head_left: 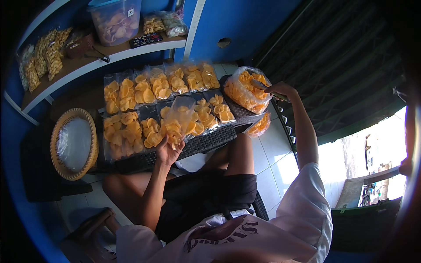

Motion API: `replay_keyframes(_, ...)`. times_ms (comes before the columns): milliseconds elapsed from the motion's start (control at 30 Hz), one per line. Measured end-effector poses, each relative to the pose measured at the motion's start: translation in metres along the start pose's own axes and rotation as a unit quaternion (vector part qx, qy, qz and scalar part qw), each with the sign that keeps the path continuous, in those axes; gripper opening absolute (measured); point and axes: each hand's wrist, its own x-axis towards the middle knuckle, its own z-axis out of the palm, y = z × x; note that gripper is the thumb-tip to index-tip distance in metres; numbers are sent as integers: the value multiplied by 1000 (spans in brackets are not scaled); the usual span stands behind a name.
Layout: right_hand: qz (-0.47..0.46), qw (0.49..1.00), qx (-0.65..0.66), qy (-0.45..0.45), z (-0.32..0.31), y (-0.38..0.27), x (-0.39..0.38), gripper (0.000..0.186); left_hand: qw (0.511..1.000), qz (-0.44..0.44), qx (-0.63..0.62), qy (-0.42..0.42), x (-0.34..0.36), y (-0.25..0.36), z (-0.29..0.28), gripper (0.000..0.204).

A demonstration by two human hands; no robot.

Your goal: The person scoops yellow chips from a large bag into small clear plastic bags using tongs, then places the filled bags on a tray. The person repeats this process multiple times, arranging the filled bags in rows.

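My left hand (167, 151) grips the lower end of a clear bag (174, 129) of orange crisps, held up over rows of similar filled bags (127, 92) on a dark woven table (201, 140). My right hand (283, 93) is closed on metal tongs (259, 84), whose end is in a large open plastic bag (247, 98) of crisps at the table's right. Another bag of orange crisps (258, 125) is partly visible just below the large one.
An oval wicker basket (59, 144) holding clear plastic bags is at the left. A wall shelf (79, 68) carries snack bags, a blue-lidded container (114, 24) and a remote (145, 39). A dark shutter (333, 74) and bright opening are at the right, a wooden chair (96, 223) lower left.
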Motion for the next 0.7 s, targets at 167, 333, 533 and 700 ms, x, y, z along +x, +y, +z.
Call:
replay_keyframes(167, -14, 999, 38, 19, 0, 0, -11, 44, 1000, 2, -2, -2, 0, 1, 1, 48)
replay_keyframes(333, -86, 991, 66, 76, 7, 7, -14, 36, 1000, -5, 16, -7, 0, 0, 1, 49)
replay_keyframes(533, -107, 991, 28, 80, 12, 12, -16, 37, 1000, 4, 24, 15, 0, 0, 5, 50)
replay_keyframes(700, -27, 998, 31, 56, 8, 6, -21, 42, 1000, 2, 20, 16, -1, 1, 6, 50)
